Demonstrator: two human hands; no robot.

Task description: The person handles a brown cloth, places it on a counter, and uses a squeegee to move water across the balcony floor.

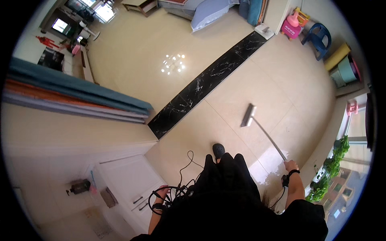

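Note:
My right hand (291,165) grips the upper end of the pale handle of a broom (270,138). The handle slants forward and left to a wide broom head (248,115) with dark bristles, which is on the beige tiled floor (229,120). At my left side, my left hand (162,191) is beside a looped bundle of black cables (173,188) that partly covers it. Whether its fingers hold a cable cannot be made out. One shoe, a dark clog (218,150), shows below my black clothing.
A black marble floor strip (199,84) crosses ahead. White cabinets (129,180) and curtains (81,93) stand left. A blue plastic chair (319,39), a pink stool (291,30) and buckets (346,70) are far right. Green plants (333,162) line the window. A loose cable (182,171) hangs before me.

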